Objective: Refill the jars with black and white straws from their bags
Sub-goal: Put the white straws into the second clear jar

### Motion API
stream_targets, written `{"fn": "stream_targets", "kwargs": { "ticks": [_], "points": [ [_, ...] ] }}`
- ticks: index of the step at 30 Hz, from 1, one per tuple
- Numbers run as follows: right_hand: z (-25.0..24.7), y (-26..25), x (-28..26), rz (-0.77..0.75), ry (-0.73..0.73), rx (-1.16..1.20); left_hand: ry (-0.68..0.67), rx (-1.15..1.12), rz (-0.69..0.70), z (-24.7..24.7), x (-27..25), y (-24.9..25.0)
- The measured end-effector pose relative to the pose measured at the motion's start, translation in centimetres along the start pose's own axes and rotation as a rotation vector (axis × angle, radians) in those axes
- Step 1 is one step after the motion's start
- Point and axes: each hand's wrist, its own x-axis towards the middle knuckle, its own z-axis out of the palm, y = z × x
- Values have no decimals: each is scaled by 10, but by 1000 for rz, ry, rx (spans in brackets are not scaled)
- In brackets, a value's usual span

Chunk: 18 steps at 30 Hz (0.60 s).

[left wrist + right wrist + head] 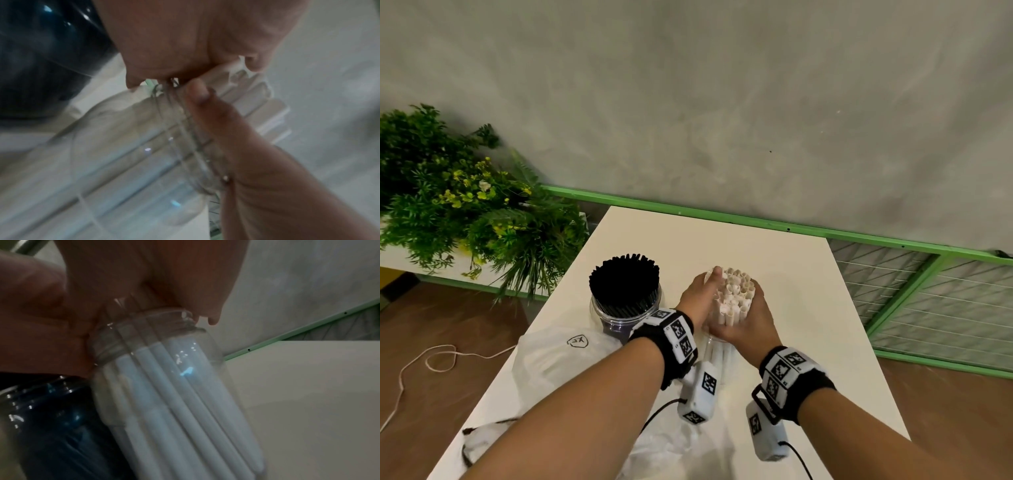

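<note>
While both hands cup a bundle of white paper straws (734, 296) from either side in the head view, the left hand (697, 299) and right hand (750, 323) curl round it above a clear plastic jar (717, 353) on the white tabletop (808, 291). Just left stands a second clear jar (625, 310) packed with black straws (624, 284); crumpled clear plastic bags (558, 359) lie nearer the person.

From the left wrist, blurred fingers (205, 105) press the straws at the jar's threaded neck (185, 138).

From the right wrist, the right hand (144, 280) grips the bundle above the rim, white straws (185, 402) standing inside the jar, touching the dark jar (51, 426).
</note>
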Motion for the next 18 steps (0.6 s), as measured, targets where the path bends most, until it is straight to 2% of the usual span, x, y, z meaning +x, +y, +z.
{"fn": "stream_targets", "kwargs": {
  "ticks": [5,10,11,13,15,18],
  "points": [
    [-6,-15,-1,-61,-30,261,25,-47,34,0,-22,21],
    [-22,-16,-5,-41,-93,256,-3,7,39,-4,-21,16],
    [-26,-15,-7,-63,-115,218,-24,24,38,-6,-20,14],
    [-31,-17,-11,-129,-65,27,-63,74,49,-10,-24,13],
    [-31,-16,-12,-260,-6,-221,-85,121,56,-13,-26,11],
    [-28,-16,-10,-443,-46,-475,-87,150,58,-16,-31,11]
  ]
}}
